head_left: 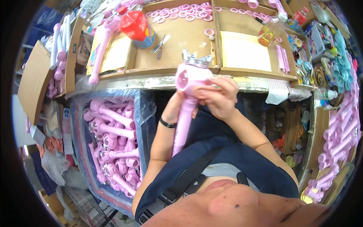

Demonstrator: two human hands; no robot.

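A pink toy wand with a hollow, round-windowed head and a silver crown-like top is held upright in front of my chest. My left hand, with a black band at its wrist, is closed around the wand just below its head. Pressed together, the fingers of my right hand grip the right side of the head. Its fingertips are partly hidden, so I cannot tell whether a small part is pinched there. The handle runs down toward my dark blue apron.
A plastic-lined blue bin of pink wands stands at my left. On the bench, cardboard trays hold pink rings, a red-labelled bottle, a small blade tool and yellow paper. More pink wands are piled far right.
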